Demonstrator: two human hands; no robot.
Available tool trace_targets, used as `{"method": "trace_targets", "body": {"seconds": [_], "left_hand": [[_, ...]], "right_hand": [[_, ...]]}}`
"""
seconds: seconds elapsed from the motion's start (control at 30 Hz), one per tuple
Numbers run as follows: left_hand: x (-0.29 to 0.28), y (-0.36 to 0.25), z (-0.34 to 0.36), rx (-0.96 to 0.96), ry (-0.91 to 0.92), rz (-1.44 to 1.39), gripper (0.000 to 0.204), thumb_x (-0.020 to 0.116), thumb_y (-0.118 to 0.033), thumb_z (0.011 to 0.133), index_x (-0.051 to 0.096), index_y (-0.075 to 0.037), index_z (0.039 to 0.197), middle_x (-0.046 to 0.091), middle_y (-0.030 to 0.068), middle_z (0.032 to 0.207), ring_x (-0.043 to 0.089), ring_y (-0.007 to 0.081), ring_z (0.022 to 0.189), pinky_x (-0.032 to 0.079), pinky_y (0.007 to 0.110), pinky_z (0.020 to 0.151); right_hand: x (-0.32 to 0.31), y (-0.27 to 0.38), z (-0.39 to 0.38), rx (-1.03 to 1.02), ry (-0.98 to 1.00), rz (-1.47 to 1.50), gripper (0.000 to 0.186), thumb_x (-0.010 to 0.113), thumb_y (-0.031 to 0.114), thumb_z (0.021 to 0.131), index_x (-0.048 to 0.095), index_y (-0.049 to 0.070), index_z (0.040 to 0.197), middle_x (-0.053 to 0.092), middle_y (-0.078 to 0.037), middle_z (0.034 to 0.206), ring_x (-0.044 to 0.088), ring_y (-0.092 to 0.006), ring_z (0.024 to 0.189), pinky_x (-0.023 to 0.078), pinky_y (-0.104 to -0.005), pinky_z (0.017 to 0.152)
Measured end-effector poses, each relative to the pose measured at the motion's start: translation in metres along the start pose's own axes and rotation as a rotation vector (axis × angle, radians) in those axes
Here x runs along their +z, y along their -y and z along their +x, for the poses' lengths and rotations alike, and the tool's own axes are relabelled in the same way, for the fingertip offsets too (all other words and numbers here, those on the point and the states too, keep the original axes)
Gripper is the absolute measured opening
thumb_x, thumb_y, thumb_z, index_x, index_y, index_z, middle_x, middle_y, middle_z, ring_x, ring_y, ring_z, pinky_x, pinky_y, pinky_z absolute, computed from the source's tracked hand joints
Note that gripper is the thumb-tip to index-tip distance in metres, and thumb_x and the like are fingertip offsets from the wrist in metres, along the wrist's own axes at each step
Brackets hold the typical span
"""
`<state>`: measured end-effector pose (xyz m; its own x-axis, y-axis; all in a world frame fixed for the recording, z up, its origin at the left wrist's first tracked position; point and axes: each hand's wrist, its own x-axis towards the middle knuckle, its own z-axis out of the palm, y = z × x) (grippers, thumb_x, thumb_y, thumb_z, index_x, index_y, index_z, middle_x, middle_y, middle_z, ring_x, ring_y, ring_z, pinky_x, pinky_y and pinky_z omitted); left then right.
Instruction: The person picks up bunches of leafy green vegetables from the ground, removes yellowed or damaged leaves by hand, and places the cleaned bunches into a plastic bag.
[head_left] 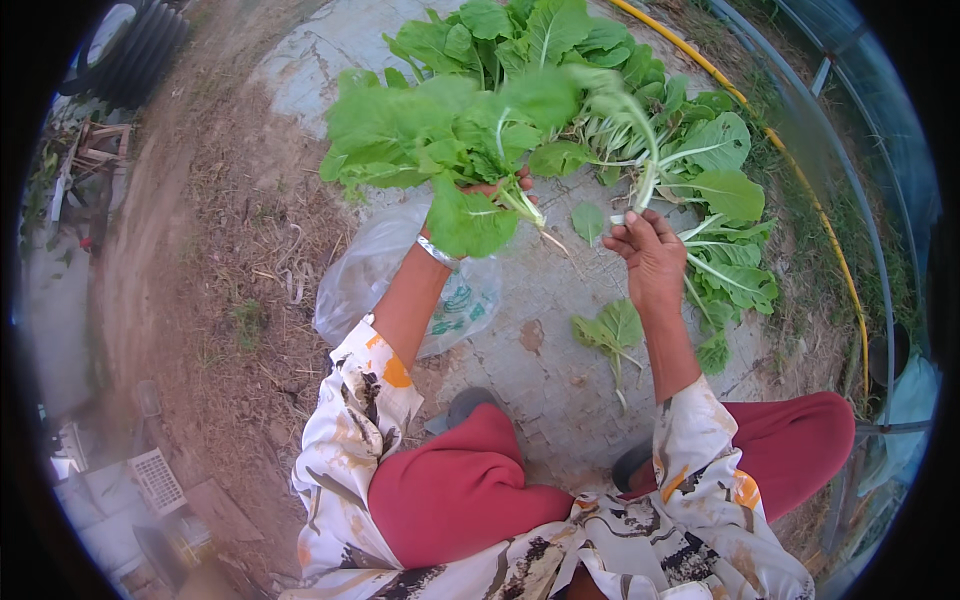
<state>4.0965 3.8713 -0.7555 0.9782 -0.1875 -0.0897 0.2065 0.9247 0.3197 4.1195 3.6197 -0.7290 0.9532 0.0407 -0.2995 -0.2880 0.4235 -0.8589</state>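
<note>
My left hand (497,187) is closed round the stems of a bunch of leafy greens (400,125); broad leaves hide part of the fingers, and a thin pale root pokes out below. In my right hand (645,250), a single leaf stalk (648,180) is pinched between thumb and fingers. Its pale stem curves up and its leafy top is smeared by motion. The two hands are apart. Beyond and to the right of them lies a large heap of leafy greens (725,190) with white stems.
A clear plastic bag (365,270) with green print lies under my left forearm. A small loose plant (610,335) and a single leaf (587,222) rest on the grey paving (530,390). A yellow hose (800,180) runs along the right. Black corrugated pipe (135,50) sits far left.
</note>
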Motion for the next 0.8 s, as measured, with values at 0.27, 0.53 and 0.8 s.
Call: {"method": "trace_targets", "body": {"seconds": [0.27,0.53,0.8], "left_hand": [[0.007,0.002,0.001,-0.019,0.046,0.172,0.046,0.056,-0.007,0.085,0.045,-0.001,0.129,0.055,0.0178,0.122,0.057,0.0313,0.109,0.048,0.05,0.093],[0.055,0.008,0.002,-0.041,-0.038,0.433,0.06,0.064,-0.002,0.08,0.038,0.0,0.135,0.052,0.0168,0.128,0.053,0.0287,0.117,0.044,0.042,0.101],[0.019,0.022,-0.002,-0.394,-0.01,0.448,0.055,0.066,-0.017,0.085,0.042,-0.004,0.132,0.055,0.0121,0.122,0.057,0.0236,0.108,0.045,0.039,0.093]], "right_hand": [[-0.025,-0.006,0.001,-0.098,0.241,-1.049,0.042,0.069,0.027,0.081,0.062,-0.005,0.107,0.069,-0.012,0.089,0.066,-0.0237,0.088,0.05,-0.0313,0.075],[0.029,0.001,-0.005,0.164,0.49,-0.441,0.036,0.065,0.023,0.088,0.058,-0.002,0.111,0.067,-0.013,0.094,0.063,-0.0192,0.075,0.05,-0.0299,0.069],[0.018,-0.018,-0.015,0.47,0.499,-0.147,0.035,0.061,0.026,0.091,0.058,-0.001,0.113,0.066,-0.011,0.093,0.062,-0.0153,0.073,0.05,-0.0284,0.068]]}}
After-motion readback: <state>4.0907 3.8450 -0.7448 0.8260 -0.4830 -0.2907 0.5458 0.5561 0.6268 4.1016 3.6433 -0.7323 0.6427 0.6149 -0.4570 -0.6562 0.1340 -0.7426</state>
